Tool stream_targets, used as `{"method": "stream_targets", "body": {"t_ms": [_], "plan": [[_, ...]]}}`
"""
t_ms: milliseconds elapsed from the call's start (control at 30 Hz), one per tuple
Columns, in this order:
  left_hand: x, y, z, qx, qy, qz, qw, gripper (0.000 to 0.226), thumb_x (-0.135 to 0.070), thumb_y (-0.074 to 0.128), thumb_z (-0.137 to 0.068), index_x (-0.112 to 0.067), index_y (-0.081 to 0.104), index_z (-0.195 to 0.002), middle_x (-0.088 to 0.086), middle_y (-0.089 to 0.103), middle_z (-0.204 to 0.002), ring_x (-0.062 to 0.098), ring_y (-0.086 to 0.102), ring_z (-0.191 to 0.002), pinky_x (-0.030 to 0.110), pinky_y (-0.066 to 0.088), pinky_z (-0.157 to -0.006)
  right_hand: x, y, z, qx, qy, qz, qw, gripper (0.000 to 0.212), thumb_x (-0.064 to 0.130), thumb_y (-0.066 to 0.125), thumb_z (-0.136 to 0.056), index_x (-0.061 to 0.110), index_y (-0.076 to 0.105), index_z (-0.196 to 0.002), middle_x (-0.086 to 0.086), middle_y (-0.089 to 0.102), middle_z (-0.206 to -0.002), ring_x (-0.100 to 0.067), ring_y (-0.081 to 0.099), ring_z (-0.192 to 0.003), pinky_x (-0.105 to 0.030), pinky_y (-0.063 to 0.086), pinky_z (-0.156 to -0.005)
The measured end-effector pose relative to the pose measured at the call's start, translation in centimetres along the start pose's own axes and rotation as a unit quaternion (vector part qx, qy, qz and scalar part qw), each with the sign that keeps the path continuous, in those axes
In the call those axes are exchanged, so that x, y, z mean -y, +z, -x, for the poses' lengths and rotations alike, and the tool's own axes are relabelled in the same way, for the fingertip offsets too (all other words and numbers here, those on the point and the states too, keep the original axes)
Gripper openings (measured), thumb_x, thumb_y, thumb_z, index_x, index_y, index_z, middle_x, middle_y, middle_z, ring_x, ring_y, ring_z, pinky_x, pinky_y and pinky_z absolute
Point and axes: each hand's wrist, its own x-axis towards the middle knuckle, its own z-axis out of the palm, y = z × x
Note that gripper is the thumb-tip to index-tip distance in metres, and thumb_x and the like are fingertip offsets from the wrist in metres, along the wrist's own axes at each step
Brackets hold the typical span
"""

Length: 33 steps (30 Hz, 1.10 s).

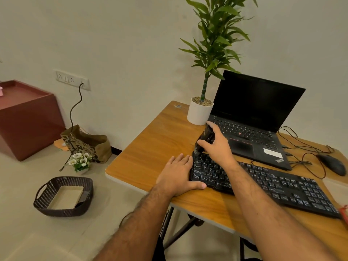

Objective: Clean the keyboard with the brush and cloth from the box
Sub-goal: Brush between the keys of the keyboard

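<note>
I am holding a dark brush [204, 140] in my right hand [216, 146], fingers curled around its body, and I am setting its lower end against the far left corner of the keyboard [263, 183]. The brush is blurred and mostly covered by my fingers, so I cannot tell where its bristles begin. My left hand [178, 174] is lying flat and open, holding nothing, palm down at the keyboard's left end with the thumb along its near edge, bracing it. The keyboard is lying slantwise on the desk [150, 155], its long axis running from that left end, near the middle of the desk, away toward the desk's right edge, just in front of the open laptop [250, 125]. So nearly all the keys I am about to brush are lying to the right of the brush, and I judge the stroke should be travelling rightward along the rows, away from my bracing hand. The right hand is the one on the work; the left is only steadying. On the floor to the left, well apart from the desk, a woven basket [64, 196] is sitting with a pale tray inside; I cannot tell whether the cloth is in it.
</note>
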Motion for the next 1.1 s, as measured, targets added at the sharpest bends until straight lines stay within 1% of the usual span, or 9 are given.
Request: {"method": "stream_targets", "body": {"t_ms": [67, 200, 400, 533, 600, 767, 900, 967, 1100], "plan": [[0.1, 0.1, -0.1, -0.002, 0.002, 0.0, 1.0, 0.115, -0.088, 0.039, -0.079, -0.011, 0.011, -0.16, 0.004, 0.013, -0.167, 0.02, 0.003, -0.154, 0.043, 0.001, -0.125, -0.3, 0.0, 0.2, 0.021, 0.003, 0.003, 1.0, 0.073, 0.024, 0.073, -0.086, 0.038, 0.034, -0.147, 0.003, 0.058, -0.122, -0.014, 0.067, -0.092, -0.033, 0.057, -0.084], [0.2, 0.2, -0.2, -0.004, 0.004, 0.001, 1.0, 0.114, -0.088, 0.039, -0.079, -0.012, 0.012, -0.16, 0.003, 0.014, -0.167, 0.02, 0.003, -0.154, 0.043, 0.002, -0.125, -0.6, -0.9, -0.2, 0.066, 0.01, -0.025, 0.997, 0.068, 0.024, 0.075, -0.081, 0.042, 0.043, -0.137, 0.004, 0.057, -0.125, -0.022, 0.066, -0.105, -0.044, 0.06, -0.083], [0.3, 0.2, -0.3, -0.004, 0.005, 0.008, 1.0, 0.115, -0.088, 0.04, -0.079, -0.012, 0.011, -0.16, 0.002, 0.015, -0.167, 0.019, 0.003, -0.154, 0.043, 0.002, -0.125, -0.1, 0.4, 0.5, -0.009, -0.016, -0.007, 1.0, 0.071, 0.022, 0.072, -0.087, 0.036, 0.036, -0.146, 0.007, 0.059, -0.112, -0.012, 0.065, -0.093, -0.026, 0.055, -0.084], [0.3, 0.2, -0.3, -0.005, 0.004, 0.011, 1.0, 0.114, -0.088, 0.041, -0.078, -0.013, 0.012, -0.159, 0.001, 0.016, -0.167, 0.019, 0.004, -0.154, 0.042, 0.002, -0.125, -0.6, -0.3, 1.1, 0.043, -0.021, -0.02, 0.999, 0.066, 0.02, 0.074, -0.085, 0.043, 0.042, -0.138, 0.007, 0.061, -0.113, -0.014, 0.066, -0.088, -0.033, 0.058, -0.081], [0.3, 0.1, -0.3, -0.004, 0.004, 0.011, 1.0, 0.114, -0.087, 0.042, -0.079, -0.013, 0.012, -0.159, 0.001, 0.016, -0.167, 0.019, 0.003, -0.154, 0.042, 0.002, -0.125, -0.6, -0.7, 0.9, 0.021, -0.02, -0.005, 1.0, 0.067, 0.021, 0.073, -0.085, 0.039, 0.041, -0.141, 0.005, 0.062, -0.113, -0.012, 0.065, -0.084, -0.032, 0.057, -0.08], [0.1, -0.1, -0.1, -0.001, 0.005, 0.011, 1.0, 0.112, -0.086, 0.042, -0.08, -0.012, 0.012, -0.159, 0.001, 0.016, -0.167, 0.018, 0.004, -0.154, 0.042, 0.002, -0.125, -0.2, 0.0, 1.0, -0.009, -0.028, -0.012, 0.999, 0.07, 0.017, 0.072, -0.087, 0.035, 0.038, -0.146, 0.011, 0.058, -0.112, 0.006, 0.058, -0.089, -0.012, 0.049, -0.082], [0.2, 0.0, -0.3, -0.002, 0.007, 0.008, 1.0, 0.112, -0.087, 0.041, -0.079, -0.013, 0.013, -0.159, 0.001, 0.018, -0.166, 0.019, 0.005, -0.154, 0.042, 0.002, -0.125, -1.0, -0.8, 1.1, 0.047, -0.037, 0.001, 0.998, 0.066, 0.022, 0.074, -0.085, 0.046, 0.041, -0.138, 0.003, 0.062, -0.119, -0.015, 0.064, -0.089, -0.033, 0.056, -0.083], [0.2, 0.0, -0.3, -0.002, 0.007, 0.009, 1.0, 0.112, -0.086, 0.042, -0.08, -0.013, 0.014, -0.159, 0.001, 0.018, -0.166, 0.019, 0.005, -0.154, 0.042, 0.002, -0.125, -1.0, -1.1, 0.8, 0.029, -0.035, 0.015, 0.999, 0.066, 0.024, 0.074, -0.085, 0.044, 0.041, -0.139, 0.002, 0.063, -0.119, -0.019, 0.065, -0.089, -0.038, 0.057, -0.085], [0.1, -0.1, -0.2, -0.002, 0.005, 0.008, 1.0, 0.112, -0.086, 0.043, -0.08, -0.013, 0.014, -0.159, 0.001, 0.018, -0.166, 0.018, 0.005, -0.154, 0.042, 0.002, -0.125, -0.2, -0.2, 1.1, -0.012, -0.034, 0.001, 0.999, 0.07, 0.019, 0.072, -0.087, 0.036, 0.038, -0.146, 0.007, 0.059, -0.114, -0.001, 0.061, -0.089, -0.019, 0.052, -0.083]]}}
